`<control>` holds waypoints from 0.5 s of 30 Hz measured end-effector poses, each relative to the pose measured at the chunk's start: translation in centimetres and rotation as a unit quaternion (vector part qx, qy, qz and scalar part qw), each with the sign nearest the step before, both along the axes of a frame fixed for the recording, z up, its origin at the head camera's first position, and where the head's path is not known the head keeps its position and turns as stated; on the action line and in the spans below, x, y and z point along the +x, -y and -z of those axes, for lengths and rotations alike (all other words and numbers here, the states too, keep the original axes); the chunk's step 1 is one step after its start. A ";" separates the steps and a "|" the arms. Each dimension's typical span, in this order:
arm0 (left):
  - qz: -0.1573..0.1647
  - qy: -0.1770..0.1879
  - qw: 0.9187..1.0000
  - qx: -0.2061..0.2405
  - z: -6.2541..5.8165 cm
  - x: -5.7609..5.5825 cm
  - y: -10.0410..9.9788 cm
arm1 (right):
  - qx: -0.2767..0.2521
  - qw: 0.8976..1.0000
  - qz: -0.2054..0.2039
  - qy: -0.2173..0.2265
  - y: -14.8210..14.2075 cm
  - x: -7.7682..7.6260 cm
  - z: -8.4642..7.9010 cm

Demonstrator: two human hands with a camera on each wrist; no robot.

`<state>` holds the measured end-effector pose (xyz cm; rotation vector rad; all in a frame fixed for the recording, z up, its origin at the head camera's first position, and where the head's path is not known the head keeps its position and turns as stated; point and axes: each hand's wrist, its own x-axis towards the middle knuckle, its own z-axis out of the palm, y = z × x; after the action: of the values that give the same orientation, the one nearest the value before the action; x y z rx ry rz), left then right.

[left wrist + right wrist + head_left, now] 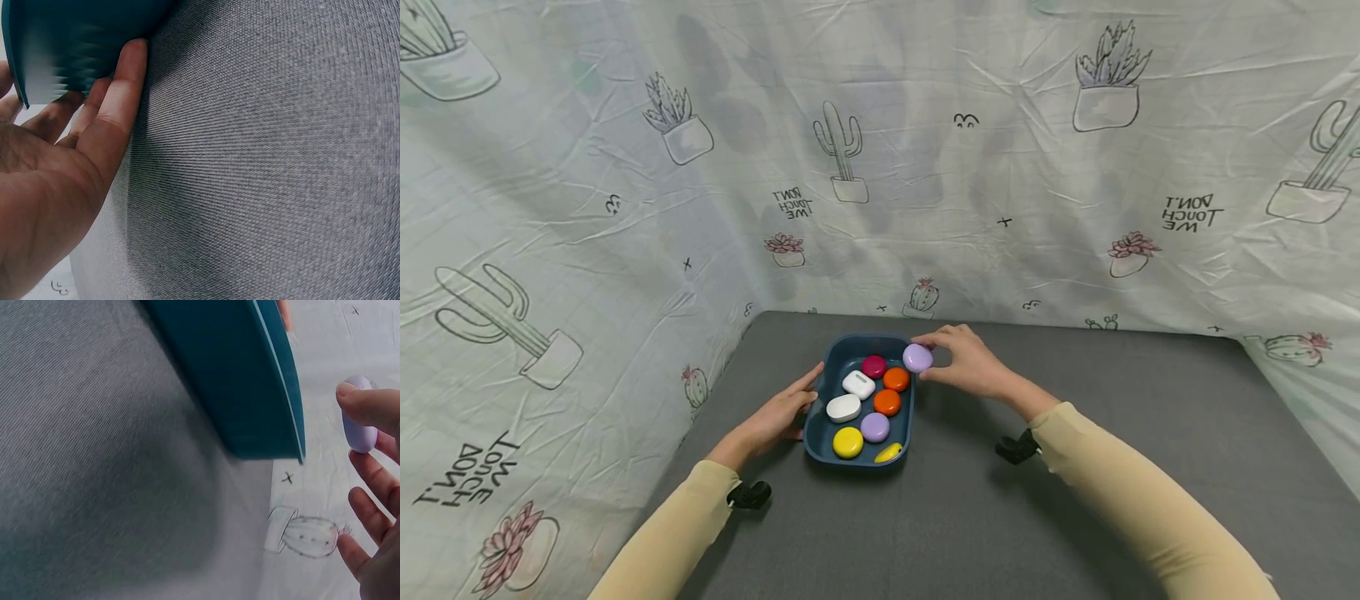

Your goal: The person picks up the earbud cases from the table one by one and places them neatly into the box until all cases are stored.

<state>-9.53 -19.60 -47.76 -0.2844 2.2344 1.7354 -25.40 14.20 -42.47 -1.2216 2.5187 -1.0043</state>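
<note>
My right hand (966,360) pinches a smooth lavender rounded disc (917,358) between thumb and fingers, over the right rim of a dark blue tray (912,425). In the right wrist view the disc (359,425) appears edge-on, clear of the tray wall (237,375). My left hand (778,417) rests against the tray's left side. Its fingers (112,106) lie fairly straight along the outer wall, close to the tabletop. Inside the tray are another lavender disc (875,427), a crimson one (874,367), two orange ones (887,403), a yellow one (847,442) and two white rounded cases (844,408).
A small yellow elongated piece (888,452) lies in the tray's near right corner. The tray stands on a dark grey tabletop (1075,500). Behind and to the left hangs a white cloth (925,167) printed with potted cacti.
</note>
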 end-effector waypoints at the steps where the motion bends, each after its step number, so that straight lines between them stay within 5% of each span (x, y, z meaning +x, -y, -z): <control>1: -0.001 0.001 1.000 0.001 0.0 0.0 0.0 | 0.005 1.000 -0.005 -0.004 0.3 0.1 -0.1; 15: 0.002 -0.001 1.000 0.005 -0.1 0.0 0.2 | 0.092 0.991 -0.090 -0.042 4.3 0.8 -0.6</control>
<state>-9.54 -19.81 -47.68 -0.2763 2.2256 1.7451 -24.60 9.89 -41.88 -1.4309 2.4423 -0.6762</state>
